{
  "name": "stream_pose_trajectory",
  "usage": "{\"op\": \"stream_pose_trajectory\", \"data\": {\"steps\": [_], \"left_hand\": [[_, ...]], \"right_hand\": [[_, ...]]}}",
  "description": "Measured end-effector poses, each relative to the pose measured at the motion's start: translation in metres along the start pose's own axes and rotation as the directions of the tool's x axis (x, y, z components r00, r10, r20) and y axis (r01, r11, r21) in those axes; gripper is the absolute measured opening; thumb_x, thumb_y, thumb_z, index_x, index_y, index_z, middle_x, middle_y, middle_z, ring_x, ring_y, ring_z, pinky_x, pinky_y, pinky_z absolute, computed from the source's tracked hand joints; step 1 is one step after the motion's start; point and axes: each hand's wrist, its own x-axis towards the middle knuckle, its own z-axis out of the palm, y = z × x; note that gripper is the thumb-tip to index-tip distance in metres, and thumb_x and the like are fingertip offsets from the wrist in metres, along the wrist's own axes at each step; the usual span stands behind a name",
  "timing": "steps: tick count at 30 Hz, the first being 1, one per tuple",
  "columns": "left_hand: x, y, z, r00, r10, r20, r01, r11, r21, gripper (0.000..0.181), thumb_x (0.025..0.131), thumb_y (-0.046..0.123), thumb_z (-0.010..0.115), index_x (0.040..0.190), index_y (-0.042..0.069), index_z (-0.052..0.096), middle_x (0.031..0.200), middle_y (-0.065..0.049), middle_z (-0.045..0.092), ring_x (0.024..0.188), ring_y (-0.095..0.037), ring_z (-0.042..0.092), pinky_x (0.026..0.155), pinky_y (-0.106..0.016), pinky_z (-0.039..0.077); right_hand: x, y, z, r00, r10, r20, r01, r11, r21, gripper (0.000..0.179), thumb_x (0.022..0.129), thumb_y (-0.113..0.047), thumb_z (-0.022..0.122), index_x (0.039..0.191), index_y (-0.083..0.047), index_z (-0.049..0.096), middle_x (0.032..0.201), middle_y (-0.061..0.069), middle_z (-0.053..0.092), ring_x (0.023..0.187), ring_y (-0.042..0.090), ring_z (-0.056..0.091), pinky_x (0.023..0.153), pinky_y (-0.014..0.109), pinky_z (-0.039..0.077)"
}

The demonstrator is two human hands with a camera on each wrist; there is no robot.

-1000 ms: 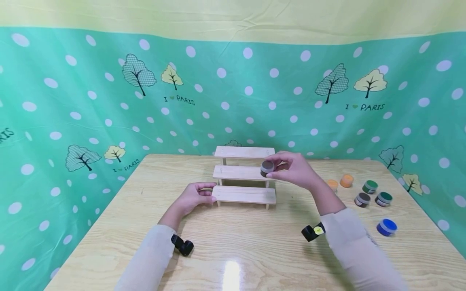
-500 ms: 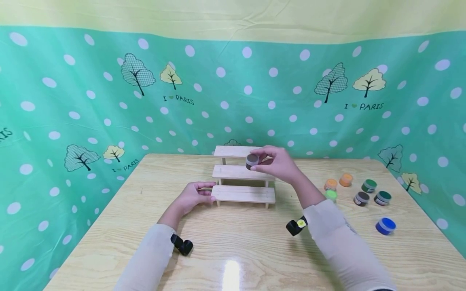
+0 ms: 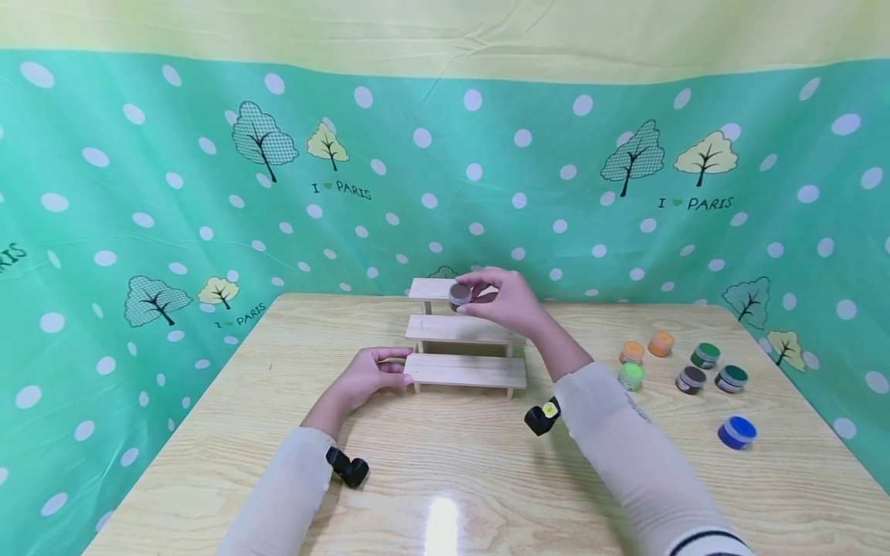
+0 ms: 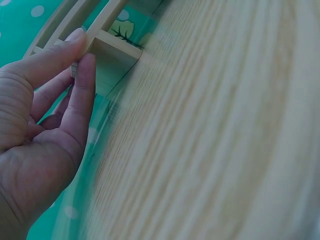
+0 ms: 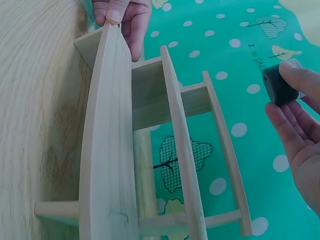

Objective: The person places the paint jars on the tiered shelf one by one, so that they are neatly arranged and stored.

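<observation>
The rack (image 3: 464, 372) is pale, faintly grained wood. Behind it, the curtain (image 3: 452, 185) is teal with white dots — checked and yellow trees too. The dark jar (image 3: 460, 295) near its top tier is blackish brown. Right of it, small pots run orange (image 3: 632, 353), lime (image 3: 631, 376), dark green (image 3: 705, 355), brown (image 3: 691, 379) and blue (image 3: 737, 432) — the bench (image 3: 389, 463) beneath it streaked tan.

Eight jars (image 3: 460, 296), one three-tiered wooden rack (image 3: 464, 371), two hands (image 3: 506, 300), two wrist cameras (image 3: 356, 472)

Green polka-dot cloth backdrop (image 3: 396, 181), pale yellow upper band (image 3: 389, 35), printed trees (image 3: 266, 137), wood-grain table (image 3: 431, 444), bright glare (image 3: 442, 525)
</observation>
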Motion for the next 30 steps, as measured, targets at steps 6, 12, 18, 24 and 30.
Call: {"op": "stream_pose_trajectory", "data": {"steps": [6, 12, 18, 24, 30], "left_hand": [[0.001, -0.002, 0.0, 1.0, -0.001, 0.005, 0.001, 1.0, -0.007, 0.059, 0.076, -0.008, 0.078, 0.131, -0.006, 0.056, 0.095, -0.011, 0.067, 0.084, -0.016, 0.064, 0.073, -0.03, 0.059], [0.003, -0.004, -0.001, 1.0, -0.005, 0.01, 0.005, 1.0, -0.009, 0.06, 0.076, -0.007, 0.079, 0.132, -0.005, 0.056, 0.095, -0.012, 0.067, 0.084, -0.017, 0.065, 0.074, -0.032, 0.059], [0.002, -0.003, -0.001, 1.0, -0.006, 0.003, 0.006, 1.0, -0.008, 0.061, 0.075, -0.006, 0.08, 0.131, -0.003, 0.057, 0.094, -0.011, 0.066, 0.083, -0.017, 0.065, 0.073, -0.032, 0.059], [0.001, -0.002, -0.002, 1.0, -0.001, 0.012, 0.001, 1.0, -0.021, 0.062, 0.075, -0.006, 0.08, 0.132, -0.004, 0.056, 0.093, -0.011, 0.066, 0.082, -0.017, 0.065, 0.073, -0.034, 0.059], [-0.001, 0.0, -0.002, 1.0, -0.007, 0.007, 0.007, 1.0, -0.021, 0.061, 0.075, -0.006, 0.08, 0.132, -0.004, 0.057, 0.093, -0.01, 0.066, 0.082, -0.017, 0.065, 0.073, -0.032, 0.059]], "right_hand": [[0.01, 0.002, 0.008, 1.0, 0.006, -0.021, -0.006, 1.0, -0.015, 0.043, 0.076, -0.005, 0.084, 0.117, -0.005, 0.07, 0.108, 0.007, 0.065, 0.095, 0.021, 0.062, 0.082, 0.031, 0.057], [0.021, 0.007, 0.015, 0.998, 0.041, -0.042, -0.042, 0.998, -0.036, 0.044, 0.078, -0.007, 0.083, 0.119, -0.004, 0.069, 0.108, 0.006, 0.065, 0.095, 0.021, 0.063, 0.081, 0.029, 0.057], [0.031, 0.013, 0.024, 0.993, 0.074, -0.09, -0.075, 0.997, -0.002, 0.046, 0.079, -0.007, 0.082, 0.123, -0.005, 0.067, 0.106, 0.007, 0.067, 0.096, 0.021, 0.064, 0.085, 0.03, 0.055], [0.041, 0.017, 0.034, 0.977, 0.147, -0.151, -0.143, 0.989, 0.04, 0.045, 0.08, -0.008, 0.081, 0.123, -0.006, 0.067, 0.105, 0.007, 0.069, 0.097, 0.022, 0.065, 0.082, 0.029, 0.056], [0.049, 0.02, 0.043, 0.961, 0.219, -0.168, -0.211, 0.976, 0.061, 0.043, 0.083, -0.007, 0.078, 0.125, -0.009, 0.066, 0.109, 0.007, 0.068, 0.099, 0.022, 0.064, 0.08, 0.027, 0.056]]}}
